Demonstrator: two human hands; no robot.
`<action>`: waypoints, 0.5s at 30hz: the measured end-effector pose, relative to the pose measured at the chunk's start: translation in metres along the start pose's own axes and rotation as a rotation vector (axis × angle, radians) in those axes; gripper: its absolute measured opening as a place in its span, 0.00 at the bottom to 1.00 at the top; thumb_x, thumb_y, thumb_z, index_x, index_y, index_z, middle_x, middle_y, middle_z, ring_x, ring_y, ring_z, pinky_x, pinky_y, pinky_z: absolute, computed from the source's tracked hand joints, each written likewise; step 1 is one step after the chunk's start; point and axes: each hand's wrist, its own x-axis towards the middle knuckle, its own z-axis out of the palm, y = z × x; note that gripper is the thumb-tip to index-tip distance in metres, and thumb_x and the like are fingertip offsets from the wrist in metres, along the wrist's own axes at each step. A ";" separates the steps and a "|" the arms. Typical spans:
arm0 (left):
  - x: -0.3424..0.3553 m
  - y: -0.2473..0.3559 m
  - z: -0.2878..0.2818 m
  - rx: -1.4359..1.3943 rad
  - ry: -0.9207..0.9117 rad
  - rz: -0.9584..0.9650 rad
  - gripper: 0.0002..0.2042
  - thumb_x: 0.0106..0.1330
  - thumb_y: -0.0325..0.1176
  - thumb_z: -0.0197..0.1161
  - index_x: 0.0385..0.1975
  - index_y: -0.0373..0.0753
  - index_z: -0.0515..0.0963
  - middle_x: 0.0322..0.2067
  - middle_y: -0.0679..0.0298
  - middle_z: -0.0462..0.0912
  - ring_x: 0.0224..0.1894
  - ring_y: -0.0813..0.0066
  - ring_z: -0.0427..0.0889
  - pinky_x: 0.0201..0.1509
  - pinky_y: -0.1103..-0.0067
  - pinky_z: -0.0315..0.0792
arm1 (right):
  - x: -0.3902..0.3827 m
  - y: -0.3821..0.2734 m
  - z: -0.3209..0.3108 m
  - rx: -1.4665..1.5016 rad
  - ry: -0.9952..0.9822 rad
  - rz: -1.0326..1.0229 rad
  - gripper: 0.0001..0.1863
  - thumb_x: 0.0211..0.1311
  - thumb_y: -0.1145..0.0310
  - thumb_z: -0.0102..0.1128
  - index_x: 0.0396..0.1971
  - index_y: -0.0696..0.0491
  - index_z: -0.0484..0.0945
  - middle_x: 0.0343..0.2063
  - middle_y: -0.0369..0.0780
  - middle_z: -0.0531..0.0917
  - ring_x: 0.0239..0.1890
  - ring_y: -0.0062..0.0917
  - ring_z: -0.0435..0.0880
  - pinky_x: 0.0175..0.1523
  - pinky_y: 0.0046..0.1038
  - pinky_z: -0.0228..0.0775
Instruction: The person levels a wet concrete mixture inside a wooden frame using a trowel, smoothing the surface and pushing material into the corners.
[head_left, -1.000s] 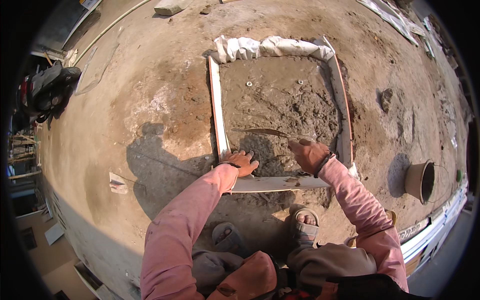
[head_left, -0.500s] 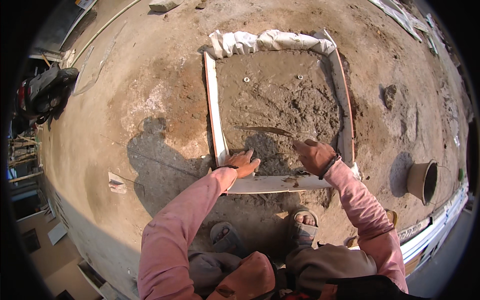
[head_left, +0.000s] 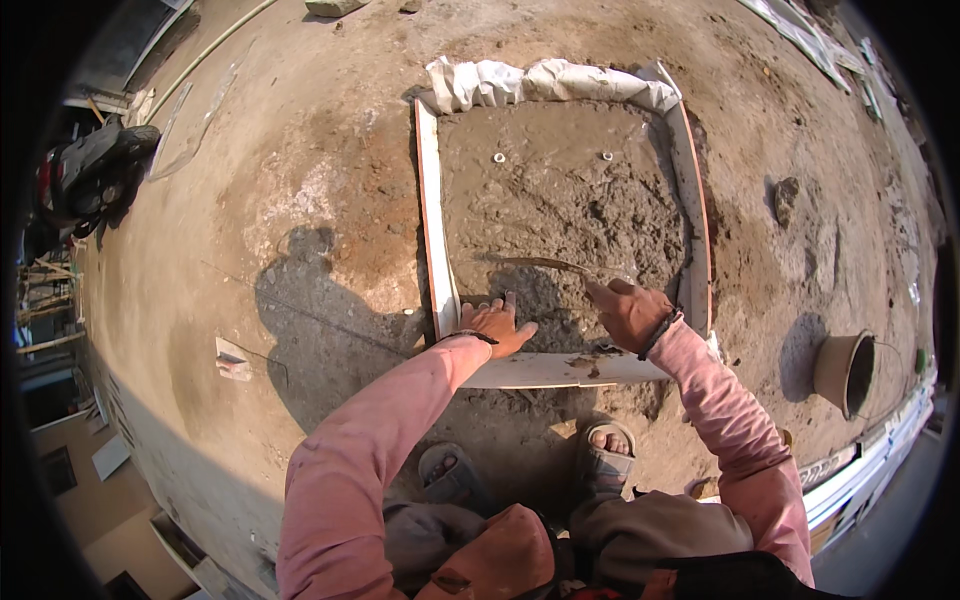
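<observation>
One broad stretch of packed ground [head_left: 200, 230] surrounds a four-sided frame [head_left: 435, 220], read as a dial with twelve o'clock at its far edge. Wet, cement-like mix [head_left: 560, 185] fills the frame, smoother toward eleven and lumpier toward two; the step in hand is judged to be levelling of this surface. A crumpled white sheet [head_left: 500, 85] covers the twelve o'clock edge, and a bucket [head_left: 830, 368] rests outside at four. A long, thin trowel [head_left: 545, 263] lies across the mix just on the six o'clock side of centre, tip toward nine. At five o'clock the right hand [head_left: 634, 315] is clamped around its largely hidden handle end. At seven the left hand [head_left: 497, 325] holds nothing visible, fingers spread apart; whether its palm bears on mix or rim cannot be told. A further stroke would probably call for a low, flat trowel drawn over the lumpy area. Room for it extends toward twelve and two, bounded by the side walls [head_left: 694, 190], the near board [head_left: 530, 371] and the left hand. Two short white tubes [head_left: 499, 158], at eleven and one, could obstruct a long sweep.
</observation>
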 end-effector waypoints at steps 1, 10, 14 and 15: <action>0.000 -0.001 0.001 -0.002 -0.001 -0.005 0.40 0.64 0.61 0.37 0.69 0.37 0.43 0.68 0.52 0.49 0.68 0.55 0.52 0.70 0.57 0.43 | -0.001 -0.001 0.000 0.004 0.000 0.007 0.24 0.52 0.70 0.51 0.53 0.51 0.70 0.30 0.47 0.80 0.29 0.43 0.82 0.31 0.41 0.74; -0.004 -0.001 -0.003 0.011 -0.030 -0.006 0.40 0.65 0.60 0.38 0.68 0.36 0.44 0.68 0.51 0.49 0.68 0.53 0.53 0.70 0.57 0.44 | -0.011 -0.014 -0.008 -0.006 -0.089 -0.087 0.20 0.56 0.69 0.46 0.50 0.52 0.69 0.30 0.46 0.79 0.28 0.41 0.81 0.32 0.43 0.73; -0.001 -0.002 0.001 -0.015 0.010 0.008 0.40 0.64 0.61 0.40 0.68 0.36 0.44 0.67 0.51 0.49 0.68 0.51 0.54 0.69 0.56 0.44 | -0.013 0.003 0.017 -0.099 -0.043 -0.050 0.20 0.56 0.70 0.46 0.50 0.52 0.69 0.27 0.46 0.79 0.27 0.43 0.80 0.30 0.42 0.71; 0.000 0.001 0.001 -0.029 0.027 0.020 0.41 0.64 0.61 0.41 0.68 0.36 0.44 0.67 0.51 0.49 0.68 0.50 0.54 0.69 0.56 0.45 | -0.014 0.017 0.028 -0.084 0.025 -0.060 0.20 0.54 0.70 0.49 0.49 0.52 0.70 0.25 0.46 0.79 0.26 0.44 0.80 0.28 0.42 0.70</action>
